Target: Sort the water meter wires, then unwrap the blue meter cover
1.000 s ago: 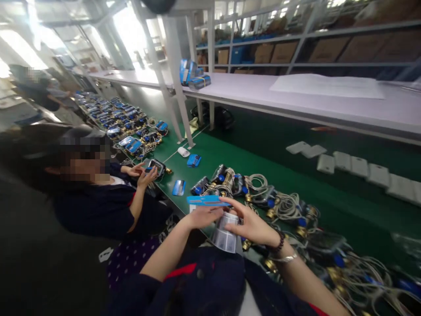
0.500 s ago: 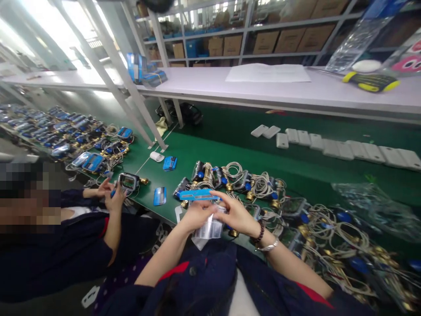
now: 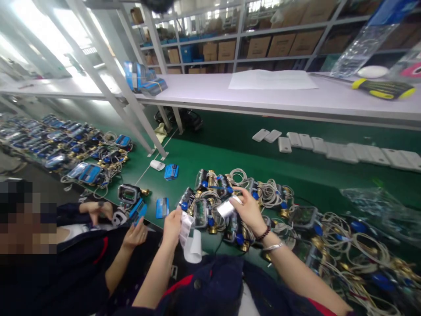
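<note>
My left hand pinches a curling strip of silvery labels on white backing, which hangs down in front of me. In my right hand, a shiny silver label is held between thumb and fingers. A thin blue edge shows by the right fingertips; I cannot tell whether that hand holds it too. Beneath and between my hands lie meter units with clear-windowed housings, brass fittings and coiled grey cables. Left of my left hand, a blue panel lies on the green table.
At left, a co-worker's hand holds a blue panel near a meter. More blue panels lie beyond. White covers line the back; a screwdriver rests on the shelf. Cabled meters crowd the right.
My hands have moved apart, the left drawing the label strip left and down. The blue panel that was plain between them no longer shows its face. The co-worker's hand now holds a blue panel.
</note>
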Available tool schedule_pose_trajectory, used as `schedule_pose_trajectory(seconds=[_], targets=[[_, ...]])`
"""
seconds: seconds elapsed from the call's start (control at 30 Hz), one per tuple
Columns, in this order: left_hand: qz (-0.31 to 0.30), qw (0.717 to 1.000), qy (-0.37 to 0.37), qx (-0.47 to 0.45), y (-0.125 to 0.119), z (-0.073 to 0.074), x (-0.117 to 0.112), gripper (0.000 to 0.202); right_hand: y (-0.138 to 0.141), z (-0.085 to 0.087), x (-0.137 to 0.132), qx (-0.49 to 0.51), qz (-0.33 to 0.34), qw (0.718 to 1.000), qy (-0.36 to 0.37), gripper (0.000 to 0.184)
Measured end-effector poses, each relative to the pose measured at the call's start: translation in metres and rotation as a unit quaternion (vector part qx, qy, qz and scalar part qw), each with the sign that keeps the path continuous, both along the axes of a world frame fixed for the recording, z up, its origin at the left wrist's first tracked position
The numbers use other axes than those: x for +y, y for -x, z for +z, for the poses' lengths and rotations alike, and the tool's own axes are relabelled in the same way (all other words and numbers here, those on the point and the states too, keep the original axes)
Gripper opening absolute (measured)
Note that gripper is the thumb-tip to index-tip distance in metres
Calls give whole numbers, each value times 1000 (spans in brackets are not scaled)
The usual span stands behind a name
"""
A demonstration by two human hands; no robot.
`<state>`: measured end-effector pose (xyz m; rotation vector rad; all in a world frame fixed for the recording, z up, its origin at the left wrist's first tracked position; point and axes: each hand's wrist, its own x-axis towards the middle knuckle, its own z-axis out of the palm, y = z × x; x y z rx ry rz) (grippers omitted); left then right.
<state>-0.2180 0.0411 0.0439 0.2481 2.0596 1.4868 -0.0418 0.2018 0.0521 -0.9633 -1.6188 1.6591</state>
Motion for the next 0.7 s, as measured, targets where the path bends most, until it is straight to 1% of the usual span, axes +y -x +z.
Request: schedule_pose_trajectory(seconds=[0.03,0.1,0.17,0.27,0.33,0.4,0.47,0.53,0.6,0.7], targets=[[21,1000,5,0,8,-1,-9,63,14,-5,8,-16,6,1000,-19,47],[50,999,13,6,18,-2,-25,65,51,-13,21,-44,37,997,-51,44],[70,997,13,17,19,-1,-38,66,97,-20,30,-62,59,994,-67,40],[96,995,6,25,12,3,-50,66,162,-26,41,-80,62,993,-67,37],[109,994,-2,22,7,6,-54,66,191,-28,48,-90,68,992,-59,38],[117,993,-8,29,3,10,-56,65,205,-26,52,-95,79,991,-47,41],[112,992,-12,61,0,18,-56,62,202,-20,48,-90,90,991,-33,44],[79,991,-17,108,-1,31,-52,57,183,-9,34,-76,119,990,-9,46],[22,988,-24,149,-2,46,-43,49,153,7,10,-54,178,982,23,43],[-77,979,-52,184,-4,66,-21,35,99,34,-26,32,289,950,112,47]])
